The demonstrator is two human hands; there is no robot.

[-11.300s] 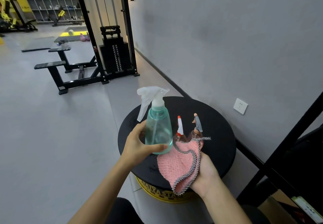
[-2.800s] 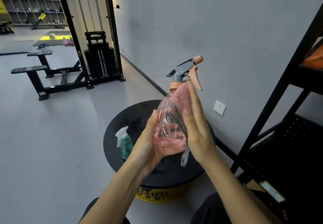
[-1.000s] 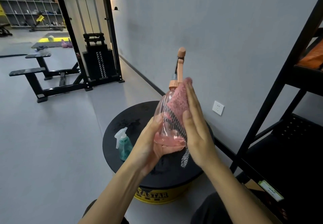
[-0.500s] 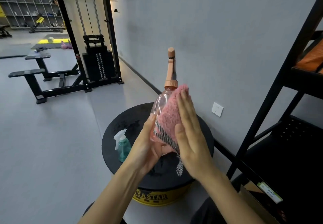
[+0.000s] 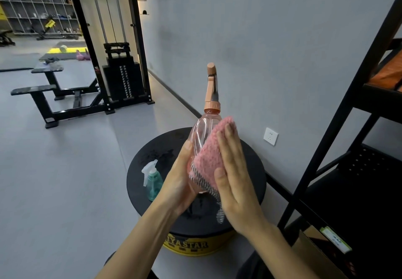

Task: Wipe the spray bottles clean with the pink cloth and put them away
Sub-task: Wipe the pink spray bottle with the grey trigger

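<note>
Head | left grip (image 5: 180, 183) holds pink bottle (image 5: 203, 130) | teal bottle (image 5: 154, 184) on drum (image 5: 250, 169) | rack (image 5: 350, 95) right

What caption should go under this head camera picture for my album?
Left hand holds the pink spray bottle while the right hand presses the pink cloth against its side.

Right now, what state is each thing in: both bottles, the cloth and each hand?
pink spray bottle: lifted above the table, nozzle up, cap on.
pink cloth: pressed flat against the pink bottle's side.
teal spray bottle: standing upright on the round black table, untouched.
left hand: grips the pink bottle's lower part.
right hand: fingers straight, presses the cloth on the bottle.
</note>
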